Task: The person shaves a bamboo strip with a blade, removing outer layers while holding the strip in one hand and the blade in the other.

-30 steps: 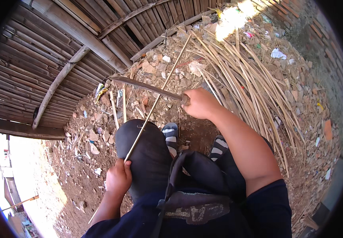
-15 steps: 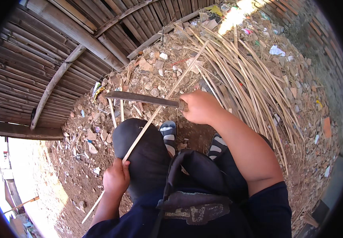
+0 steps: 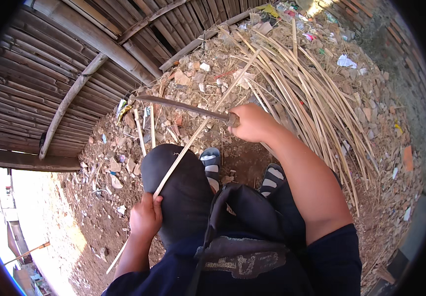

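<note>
At the nearest, a dark blue cloth shirt (image 3: 333,259) is seen, and below it smooth black trousers (image 3: 178,217). By the left hand (image 3: 145,215), a long, flat, pale bamboo strip (image 3: 185,150) is gripped, with the fingers closed around it. The strip is laid slantwise over the rounded left knee, and its far end is pointed toward the upper right. In the right hand (image 3: 252,122), the short handle of a machete (image 3: 183,104) is held in a closed fist. Its narrow, dull brown blade is placed across the strip; whether the two are touched cannot be told. Strapped sandals (image 3: 211,165) are worn on the feet. Farther, rough soil (image 3: 94,217) is mixed with broken stones, and a loose heap of thin bamboo strips (image 3: 316,113) is spread at the right. Behind, a wall of ribbed bamboo slats (image 3: 30,103) is crossed by round poles.
</note>
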Tool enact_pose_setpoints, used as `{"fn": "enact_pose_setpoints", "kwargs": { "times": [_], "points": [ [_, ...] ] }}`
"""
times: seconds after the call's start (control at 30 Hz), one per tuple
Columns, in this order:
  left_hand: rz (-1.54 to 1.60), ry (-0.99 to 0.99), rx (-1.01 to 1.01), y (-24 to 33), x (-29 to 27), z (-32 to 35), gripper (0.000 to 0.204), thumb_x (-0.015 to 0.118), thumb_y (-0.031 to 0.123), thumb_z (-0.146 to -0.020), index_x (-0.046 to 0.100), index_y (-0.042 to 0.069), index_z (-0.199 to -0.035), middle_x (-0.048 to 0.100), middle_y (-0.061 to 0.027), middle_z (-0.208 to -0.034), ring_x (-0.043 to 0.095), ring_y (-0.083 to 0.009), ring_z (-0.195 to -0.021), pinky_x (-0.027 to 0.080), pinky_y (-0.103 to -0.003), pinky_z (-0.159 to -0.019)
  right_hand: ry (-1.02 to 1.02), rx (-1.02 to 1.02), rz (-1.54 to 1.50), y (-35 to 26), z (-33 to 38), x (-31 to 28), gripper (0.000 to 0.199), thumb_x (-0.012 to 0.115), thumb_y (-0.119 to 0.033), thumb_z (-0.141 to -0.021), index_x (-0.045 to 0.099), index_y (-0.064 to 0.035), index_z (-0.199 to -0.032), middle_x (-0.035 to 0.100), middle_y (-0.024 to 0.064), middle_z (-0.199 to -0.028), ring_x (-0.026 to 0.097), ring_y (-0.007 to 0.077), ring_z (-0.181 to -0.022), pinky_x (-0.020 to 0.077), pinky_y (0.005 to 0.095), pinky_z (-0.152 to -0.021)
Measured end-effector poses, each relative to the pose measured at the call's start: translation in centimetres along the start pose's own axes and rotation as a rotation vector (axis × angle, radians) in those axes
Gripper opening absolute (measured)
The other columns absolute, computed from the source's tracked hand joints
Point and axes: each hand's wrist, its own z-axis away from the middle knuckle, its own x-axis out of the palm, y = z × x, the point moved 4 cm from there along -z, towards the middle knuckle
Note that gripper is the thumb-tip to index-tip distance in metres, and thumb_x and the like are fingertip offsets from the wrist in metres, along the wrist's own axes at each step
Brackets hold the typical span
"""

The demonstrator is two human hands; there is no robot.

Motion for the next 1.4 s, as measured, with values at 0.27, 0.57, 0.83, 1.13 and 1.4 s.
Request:
{"fn": "enact_pose_setpoints", "kwargs": {
  "times": [0.27,0.57,0.83,1.13,1.4],
  "points": [
    [0.017,-0.011,0.023,-0.4,-0.1,0.1,0.031,0.058,0.032,-0.106,0.052,0.005,-0.091,0.062,-0.0231,-0.064,0.065,-0.0484,-0.063,0.051,-0.058,-0.057,-0.077,-0.110,0.233,-4.3,1.9,0.1,0.028,0.071,-0.021,-0.080,0.072,-0.0052,-0.104,0.073,0.0204,-0.096,0.072,0.0400,-0.098,0.0579,0.0502,-0.086],
    [0.017,-0.051,0.001,-0.5,-0.5,-0.3,0.032,0.059,0.032,-0.105,0.052,0.005,-0.090,0.064,-0.0253,-0.068,0.065,-0.0506,-0.066,0.050,-0.060,-0.059,0.058,0.000,0.123,-1.7,1.4,-0.3,0.037,0.076,-0.025,-0.083,0.074,-0.0105,-0.116,0.073,0.0211,-0.093,0.071,0.0415,-0.094,0.0560,0.0515,-0.084],
    [0.065,-0.017,0.036,0.2,-0.9,-0.6,0.030,0.062,0.029,-0.104,0.053,0.004,-0.089,0.063,-0.0249,-0.067,0.064,-0.0502,-0.065,0.049,-0.059,-0.058,0.084,0.144,0.021,2.4,0.7,-1.6,0.032,0.075,-0.027,-0.087,0.073,-0.0052,-0.110,0.074,0.0220,-0.098,0.072,0.0403,-0.094,0.0567,0.0488,-0.083],
    [0.125,-0.024,0.100,-0.5,-0.5,-0.6,0.031,0.061,0.030,-0.105,0.054,0.004,-0.090,0.063,-0.0236,-0.066,0.065,-0.0495,-0.065,0.050,-0.059,-0.058,0.079,-0.055,0.118,1.6,1.3,-0.4,0.032,0.078,-0.026,-0.083,0.073,-0.0078,-0.109,0.074,0.0188,-0.094,0.072,0.0408,-0.093,0.0566,0.0505,-0.083],
    [0.092,-0.041,0.065,-0.2,-1.0,-0.6,0.030,0.061,0.030,-0.105,0.054,0.004,-0.091,0.063,-0.0241,-0.067,0.064,-0.0493,-0.065,0.049,-0.057,-0.057,0.046,0.030,0.106,0.5,0.8,-1.8,0.033,0.078,-0.026,-0.085,0.074,-0.0073,-0.112,0.073,0.0219,-0.097,0.071,0.0413,-0.097,0.0554,0.0490,-0.086]
  ]
}}
